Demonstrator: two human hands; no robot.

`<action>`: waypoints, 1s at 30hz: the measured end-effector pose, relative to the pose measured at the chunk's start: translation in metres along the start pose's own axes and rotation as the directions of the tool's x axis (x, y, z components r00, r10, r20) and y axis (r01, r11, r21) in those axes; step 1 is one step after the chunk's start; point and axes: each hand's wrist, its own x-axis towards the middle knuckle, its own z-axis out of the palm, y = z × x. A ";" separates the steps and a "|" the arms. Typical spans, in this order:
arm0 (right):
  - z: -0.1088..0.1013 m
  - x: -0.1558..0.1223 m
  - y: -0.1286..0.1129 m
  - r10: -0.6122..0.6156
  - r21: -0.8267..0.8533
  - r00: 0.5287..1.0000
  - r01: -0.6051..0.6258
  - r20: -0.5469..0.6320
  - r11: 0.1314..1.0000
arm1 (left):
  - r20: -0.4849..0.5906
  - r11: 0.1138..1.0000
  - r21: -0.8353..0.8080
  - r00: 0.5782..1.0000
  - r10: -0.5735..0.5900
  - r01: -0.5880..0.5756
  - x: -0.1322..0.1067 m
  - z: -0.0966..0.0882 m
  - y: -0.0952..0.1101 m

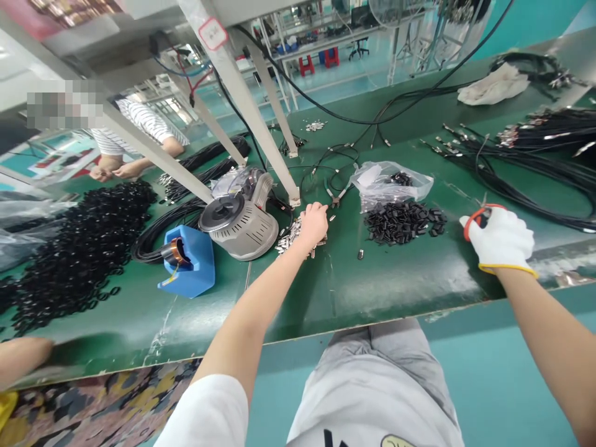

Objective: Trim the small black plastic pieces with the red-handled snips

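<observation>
White T-shirt sleeve (205, 413) and grey shorts (372, 385) are closest, right at the bench edge. Another person's forearm (23, 357) lies on that edge at lower left.

Left hand (314, 225) is bare, fingers (321, 214) curled down onto a loose pile of small metal terminals (291, 239) on the green bench mat (298, 298). Can't tell if they're pinching anything. Right hand (500, 239) wears a white glove with a yellow cuff, fingers closed around orange-handled scissors (474, 218), well right of the pile.

Just past the left hand: long-nose pliers (336, 195). Right of those, a heap of black plastic parts (403, 222) sits just in front of a clear plastic bag (391, 183). Left of the pile: grey round-dial unit (239, 217), then a blue tape dispenser (189, 264) with a copper-coloured tape roll (174, 252), beside a coil of black cable (158, 234). Further left, a big heap of black rubber rings (79, 248).

Far right: bundled black cables with metal ends (544, 138). Beyond, a white cloth (493, 85). Far left, a co-worker's two hands (121, 169) rest at the bench, striped shirt (135, 127) above them. Grey metal frame legs (246, 99) cross the bench; red stools (316, 63) stand in the background.
</observation>
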 end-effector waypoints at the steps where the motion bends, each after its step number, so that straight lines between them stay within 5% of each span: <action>1: -0.001 0.000 0.000 0.017 0.024 1.000 -0.017 -0.006 1.000 | 0.005 1.000 0.011 1.000 0.000 0.000 0.004 0.003 -0.001; 30: -0.026 -0.003 -0.010 0.036 0.143 0.999 -0.033 -0.014 0.989 | 0.003 0.991 0.121 0.998 0.065 -0.064 0.029 0.014 0.020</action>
